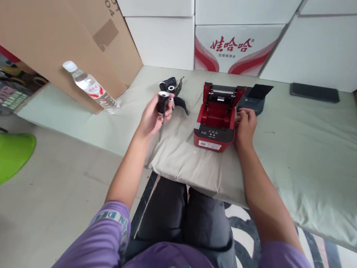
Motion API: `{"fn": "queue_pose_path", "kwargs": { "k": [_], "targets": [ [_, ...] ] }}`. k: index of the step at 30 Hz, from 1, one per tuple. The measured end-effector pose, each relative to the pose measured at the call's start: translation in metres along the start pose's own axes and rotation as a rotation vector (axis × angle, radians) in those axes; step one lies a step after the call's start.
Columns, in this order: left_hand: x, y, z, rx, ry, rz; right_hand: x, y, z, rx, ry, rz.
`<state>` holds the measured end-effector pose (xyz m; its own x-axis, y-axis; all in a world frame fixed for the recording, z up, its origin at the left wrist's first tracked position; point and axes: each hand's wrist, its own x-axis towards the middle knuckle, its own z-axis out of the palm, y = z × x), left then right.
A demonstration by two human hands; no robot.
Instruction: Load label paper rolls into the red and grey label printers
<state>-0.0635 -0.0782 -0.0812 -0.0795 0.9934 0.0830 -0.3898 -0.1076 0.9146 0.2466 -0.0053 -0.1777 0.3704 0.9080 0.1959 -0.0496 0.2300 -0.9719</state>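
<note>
My left hand (154,116) is closed around a small black roll (162,104) with a white core, and a thin dark tail hangs below it. In front of me stands a red and black label printer (213,135), its lid tipped up and its red inner bay showing. My right hand (246,125) rests against the printer's right side with curled fingers, seeming to steady it; some fingertips are hidden. Behind the left hand lie more black rolls (169,84) with loose curling strips. Just beyond the right hand sits a dark blue-grey device (252,105) with a black sheet rising from it.
A water bottle (91,87) leans on the large cardboard box (62,13) at left. White cartons (235,44) line the back of the cloth-covered surface (302,161). A flat dark phone-like object (315,92) lies at the far right. On the floor is a green stool (10,158).
</note>
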Motion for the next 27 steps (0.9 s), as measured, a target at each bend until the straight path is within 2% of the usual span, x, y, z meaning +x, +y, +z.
{"fn": "queue_pose_path", "kwargs": {
  "k": [1,3,5,7,11,15,19,23,27],
  "targets": [
    [-0.001,0.005,0.014,0.001,-0.117,-0.039,0.000,0.000,0.000,0.005,0.001,0.011],
    [-0.001,0.010,0.038,0.051,-0.224,-0.088,0.001,-0.001,0.000,0.014,0.000,0.029],
    [-0.002,0.009,0.054,0.131,-0.221,-0.094,0.001,-0.003,0.000,0.018,-0.003,0.043],
    [-0.002,0.003,0.062,0.198,-0.212,-0.079,0.000,-0.006,0.000,0.007,-0.008,0.030],
    [-0.004,-0.009,0.061,0.264,-0.290,-0.074,-0.004,-0.013,0.001,-0.021,-0.013,-0.049],
    [0.000,-0.014,0.057,0.342,-0.384,-0.102,-0.006,-0.015,0.002,-0.010,-0.025,0.009],
    [0.016,-0.016,0.061,0.500,-0.478,-0.024,-0.006,-0.015,0.001,-0.018,-0.015,0.028],
    [0.036,-0.024,0.064,0.733,-0.509,0.021,-0.005,-0.015,0.000,-0.029,-0.024,0.014],
    [0.044,-0.028,0.069,0.856,-0.507,0.097,-0.006,-0.013,0.002,-0.041,-0.042,0.003]
  ]
}}
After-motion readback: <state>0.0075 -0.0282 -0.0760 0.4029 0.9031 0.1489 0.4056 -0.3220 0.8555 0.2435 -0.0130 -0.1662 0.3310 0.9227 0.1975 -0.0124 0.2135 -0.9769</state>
